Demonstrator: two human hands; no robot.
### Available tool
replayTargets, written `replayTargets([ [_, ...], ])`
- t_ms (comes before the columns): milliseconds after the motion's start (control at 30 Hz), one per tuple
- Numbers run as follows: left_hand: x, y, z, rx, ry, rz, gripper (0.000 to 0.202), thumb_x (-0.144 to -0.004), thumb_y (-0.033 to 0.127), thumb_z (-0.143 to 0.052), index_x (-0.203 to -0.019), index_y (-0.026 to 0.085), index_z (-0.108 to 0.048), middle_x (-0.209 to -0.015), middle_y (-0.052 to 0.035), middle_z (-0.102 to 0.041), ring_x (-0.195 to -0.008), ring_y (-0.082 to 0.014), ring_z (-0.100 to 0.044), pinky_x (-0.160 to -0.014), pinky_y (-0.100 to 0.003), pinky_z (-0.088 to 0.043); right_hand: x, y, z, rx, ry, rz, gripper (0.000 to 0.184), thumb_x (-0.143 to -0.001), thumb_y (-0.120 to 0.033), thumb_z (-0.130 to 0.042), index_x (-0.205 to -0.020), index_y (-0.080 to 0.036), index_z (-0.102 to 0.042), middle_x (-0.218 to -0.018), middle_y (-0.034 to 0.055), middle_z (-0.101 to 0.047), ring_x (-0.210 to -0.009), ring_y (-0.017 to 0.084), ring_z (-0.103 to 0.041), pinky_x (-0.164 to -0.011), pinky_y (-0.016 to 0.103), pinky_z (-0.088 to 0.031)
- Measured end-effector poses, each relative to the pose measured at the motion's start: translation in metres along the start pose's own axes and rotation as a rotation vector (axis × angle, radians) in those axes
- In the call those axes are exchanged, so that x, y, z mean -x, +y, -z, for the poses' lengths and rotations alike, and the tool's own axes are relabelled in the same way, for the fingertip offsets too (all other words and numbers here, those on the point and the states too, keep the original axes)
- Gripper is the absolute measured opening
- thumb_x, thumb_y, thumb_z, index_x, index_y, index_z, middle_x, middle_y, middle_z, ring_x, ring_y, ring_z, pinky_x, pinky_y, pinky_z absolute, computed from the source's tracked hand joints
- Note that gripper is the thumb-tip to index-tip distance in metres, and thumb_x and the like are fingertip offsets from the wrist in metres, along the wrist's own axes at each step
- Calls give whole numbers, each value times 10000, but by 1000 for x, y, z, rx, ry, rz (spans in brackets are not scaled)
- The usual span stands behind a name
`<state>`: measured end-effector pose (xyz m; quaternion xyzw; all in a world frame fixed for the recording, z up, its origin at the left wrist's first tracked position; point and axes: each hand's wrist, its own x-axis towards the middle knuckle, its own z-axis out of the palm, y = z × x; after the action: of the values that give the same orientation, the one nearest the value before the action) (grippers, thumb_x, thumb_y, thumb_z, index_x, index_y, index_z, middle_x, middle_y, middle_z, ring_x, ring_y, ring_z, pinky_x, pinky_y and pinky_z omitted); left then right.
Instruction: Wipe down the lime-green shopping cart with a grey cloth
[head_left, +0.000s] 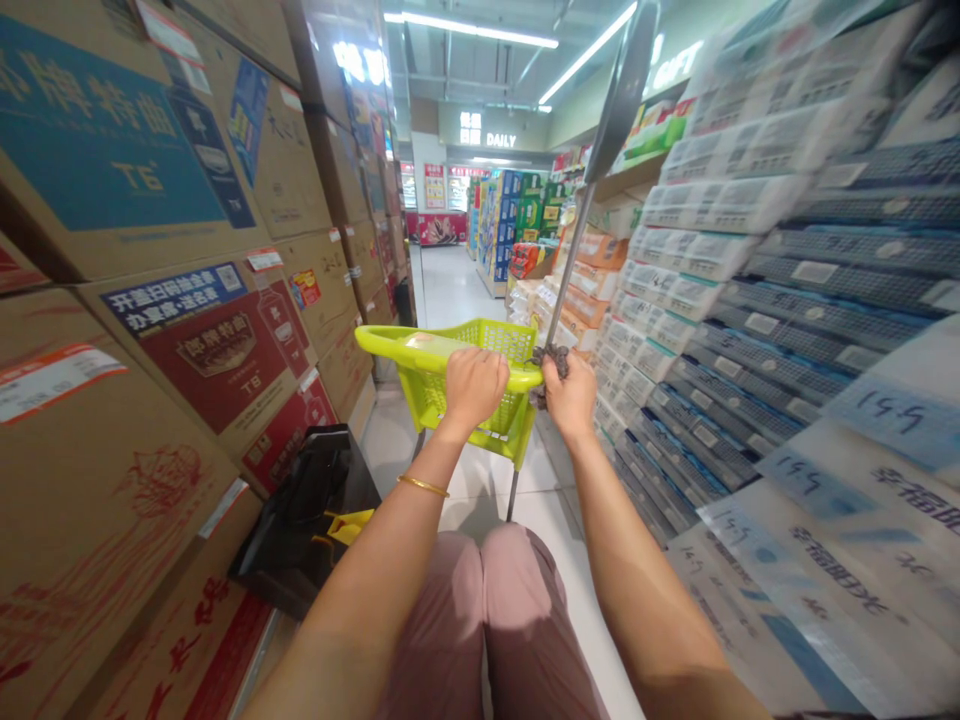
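A lime-green shopping cart (450,345) stands in the aisle ahead of me. My left hand (472,385) is wrapped round its handle bar, a gold bangle on the wrist. My right hand (571,395) grips the handle's right end, next to the base of a grey metal pole (592,180) that rises from the cart. The basket's inside is mostly hidden behind the handle and my hands.
Stacked cardboard boxes (150,330) wall the left side. Shelves of tissue packs (750,330) line the right. A black bin with a yellow part (315,510) sits on the floor at left. White tiled floor (450,285) runs ahead toward distant product displays.
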<state>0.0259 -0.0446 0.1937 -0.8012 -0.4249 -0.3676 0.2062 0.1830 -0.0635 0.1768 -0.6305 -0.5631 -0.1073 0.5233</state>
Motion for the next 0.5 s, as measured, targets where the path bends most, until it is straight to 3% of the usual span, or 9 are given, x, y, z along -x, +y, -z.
replayTargets([
  [167,0,-2,-1,1,2,4,368,-934,261,-280,-722,179,-570,-745,-79,-636,-795,-209,-564,-727,-357,-330,13,-23,0,101,44,29,254,-851,-343,-403,-729,-194,-567,-732,59,-595,-727,192,-465,-712,309,-335],
  [333,0,-3,-2,20,-24,6,348,-934,277,-301,-717,187,-558,-748,-70,-636,-790,-212,-558,-720,-356,-326,30,-51,-1,146,-30,140,223,-854,-332,-437,-873,-191,-609,-868,84,-630,-832,218,-477,-772,338,-335],
  [500,0,-3,-1,-1,-23,-33,381,-946,274,-258,-751,184,-572,-764,-73,-639,-802,-210,-562,-721,-354,-326,31,-48,1,175,-42,152,246,-863,-357,-435,-901,-191,-612,-890,84,-629,-840,214,-474,-773,330,-340],
])
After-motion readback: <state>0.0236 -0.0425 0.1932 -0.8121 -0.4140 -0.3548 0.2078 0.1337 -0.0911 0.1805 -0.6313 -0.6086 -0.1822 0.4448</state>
